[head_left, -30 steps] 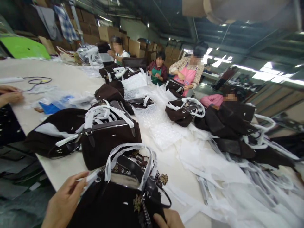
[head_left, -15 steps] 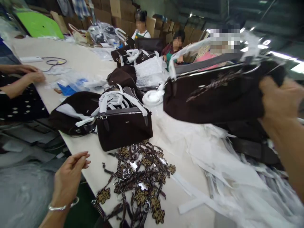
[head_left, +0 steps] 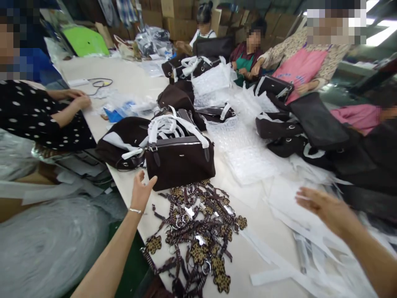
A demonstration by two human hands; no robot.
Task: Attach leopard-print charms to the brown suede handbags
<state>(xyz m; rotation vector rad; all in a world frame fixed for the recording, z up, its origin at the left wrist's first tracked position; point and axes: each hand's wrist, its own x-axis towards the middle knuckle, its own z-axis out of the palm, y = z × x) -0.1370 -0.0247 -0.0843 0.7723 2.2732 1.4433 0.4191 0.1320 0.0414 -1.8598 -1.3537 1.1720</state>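
A dark brown handbag [head_left: 182,165] stands upright at the table's near left side, its handles wrapped in white paper. My left hand [head_left: 142,188] is open at the bag's lower left corner, thumb and fingers apart; whether it touches the bag I cannot tell. In front of the bag lies a heap of bag charms [head_left: 198,236] with leopard-print flower shapes, braided cords and metal rings. My right hand [head_left: 322,205], slightly blurred, hangs open and without anything in it above the white paper sheets [head_left: 285,203] on the right.
Another brown bag [head_left: 124,138] leans behind the first. Bubble wrap [head_left: 248,157] covers the table's middle, and more dark bags [head_left: 319,120] pile up at right. Co-workers sit or stand around the table [head_left: 77,66]. A large roll of clear wrap [head_left: 56,244] is on the floor at left.
The dark bag with a hanging charm has left my right hand, which has dropped lower, open. My left hand has moved forward and right to the standing handbag and its fingers have spread.
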